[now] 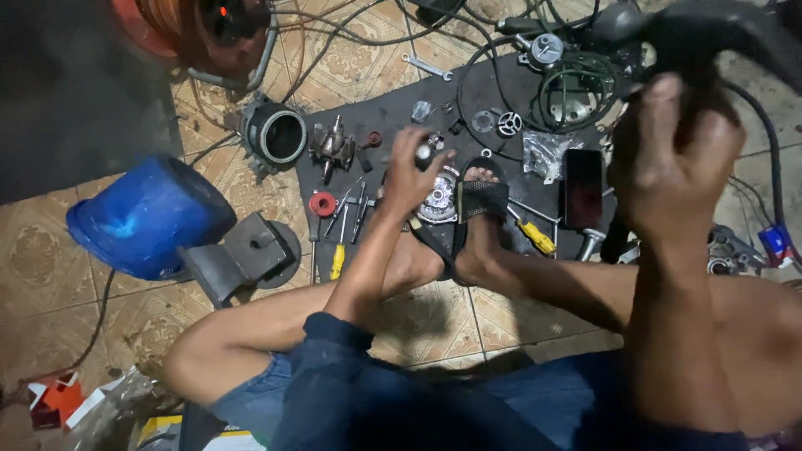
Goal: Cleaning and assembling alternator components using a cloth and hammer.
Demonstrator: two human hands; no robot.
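My left hand (411,177) is closed around a small tool with a rounded metal end (423,153), held upright over a round toothed metal part (438,200) on a dark mat (393,104). My foot in a black sandal (478,200) rests beside that part. Close to the camera, my right hand (675,159) grips a bulky black object (710,38) with a black cable running off it. What that object is stays unclear because it is blurred.
A blue motor housing (146,213) on a grey foot lies left. On the mat are a ring-shaped stator (280,136), an armature (332,149), a red cap (322,204), yellow-handled screwdrivers (535,236), a phone (582,188), cables and a wrench (426,67).
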